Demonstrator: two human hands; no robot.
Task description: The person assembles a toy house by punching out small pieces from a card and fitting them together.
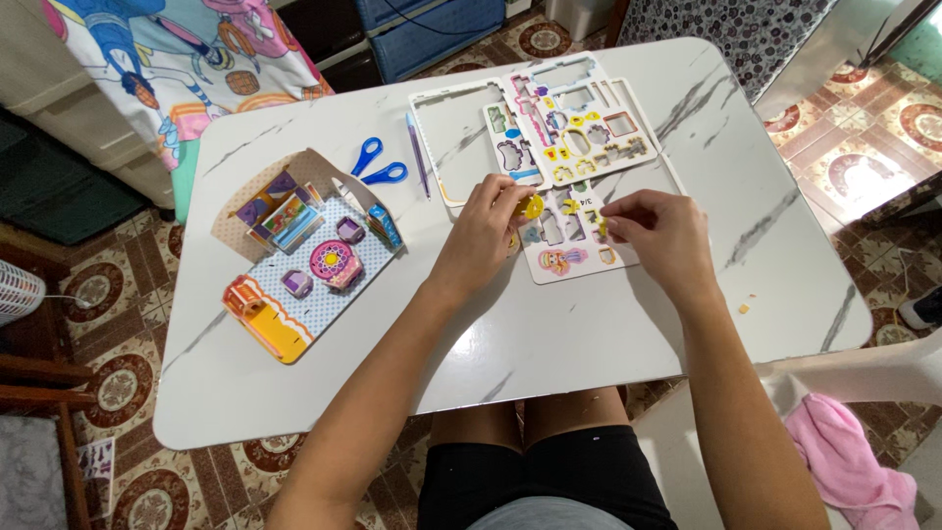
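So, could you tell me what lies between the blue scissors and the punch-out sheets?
A purple pen lies between the scissors and the sheets, seen from the head view.

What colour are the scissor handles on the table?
Blue. The scissors lie beside the paper model house, clear in the head view.

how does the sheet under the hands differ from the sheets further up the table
The near sheet lies alone under both hands and keeps some coloured pieces; the far sheets are stacked overlapping, untouched, mostly empty cut-outs. The left hand pinches a yellow piece above the near sheet. All are white punch-out sheets lying flat.
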